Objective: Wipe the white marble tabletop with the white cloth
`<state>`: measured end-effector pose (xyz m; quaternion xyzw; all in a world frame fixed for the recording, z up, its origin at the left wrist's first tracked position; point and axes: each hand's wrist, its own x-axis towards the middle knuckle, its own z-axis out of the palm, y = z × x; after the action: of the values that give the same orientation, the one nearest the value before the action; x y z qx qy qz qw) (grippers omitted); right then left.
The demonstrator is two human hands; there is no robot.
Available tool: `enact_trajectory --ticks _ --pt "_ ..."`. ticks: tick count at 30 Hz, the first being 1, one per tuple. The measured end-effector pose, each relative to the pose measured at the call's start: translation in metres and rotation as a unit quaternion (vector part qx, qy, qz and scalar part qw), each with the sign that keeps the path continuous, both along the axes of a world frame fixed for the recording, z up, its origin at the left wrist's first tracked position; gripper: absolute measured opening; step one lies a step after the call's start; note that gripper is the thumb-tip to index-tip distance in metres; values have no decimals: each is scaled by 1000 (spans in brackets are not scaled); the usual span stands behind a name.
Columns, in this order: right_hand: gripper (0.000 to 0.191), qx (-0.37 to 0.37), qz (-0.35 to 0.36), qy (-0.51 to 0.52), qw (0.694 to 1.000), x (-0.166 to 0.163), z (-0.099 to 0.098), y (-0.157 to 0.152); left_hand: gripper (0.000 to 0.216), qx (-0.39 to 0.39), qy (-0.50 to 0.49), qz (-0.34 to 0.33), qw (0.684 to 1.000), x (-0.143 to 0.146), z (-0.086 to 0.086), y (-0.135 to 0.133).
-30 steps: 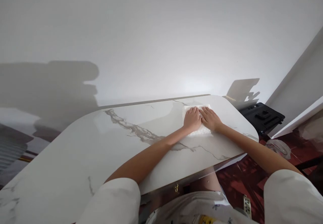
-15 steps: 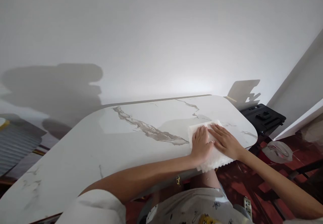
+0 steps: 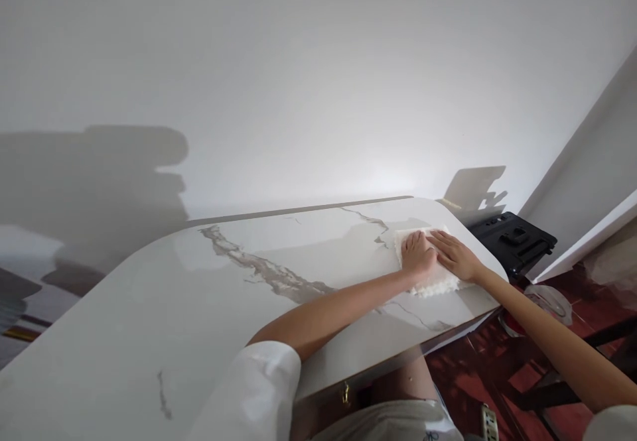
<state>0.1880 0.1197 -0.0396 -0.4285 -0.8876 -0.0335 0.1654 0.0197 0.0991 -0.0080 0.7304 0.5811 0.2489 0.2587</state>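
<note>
A white wiping cloth (image 3: 435, 283) with a wavy edge lies spread on the right part of a white marble-patterned table (image 3: 279, 242). On its left half rests my left hand (image 3: 418, 255), palm down, the fingers laid forward and the thumb toward the right hand. My right hand (image 3: 456, 256) lies flat on the cloth beside it, fingers stretched out and pointing to the upper left. The two hands are close together and both press on the cloth. Whatever is under the palms is hidden.
Behind the table's far edge stands a pale wall (image 3: 318, 96). A black hard case (image 3: 517, 239) is past the right end, with a clear plastic bag (image 3: 550, 302) near it on the red floor (image 3: 460, 375). A power strip (image 3: 489, 421) shows at the bottom.
Both hands have slid the cloth away from the near edge and to the right, farther across the table. My left arm now reaches farther out, and the view has shifted slightly.
</note>
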Motion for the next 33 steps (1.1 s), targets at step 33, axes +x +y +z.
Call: enact_trajectory --ticks 33 --pt "48 36 -17 1 999 -40 -9 178 33 209 176 12 962 -22 -17 164"
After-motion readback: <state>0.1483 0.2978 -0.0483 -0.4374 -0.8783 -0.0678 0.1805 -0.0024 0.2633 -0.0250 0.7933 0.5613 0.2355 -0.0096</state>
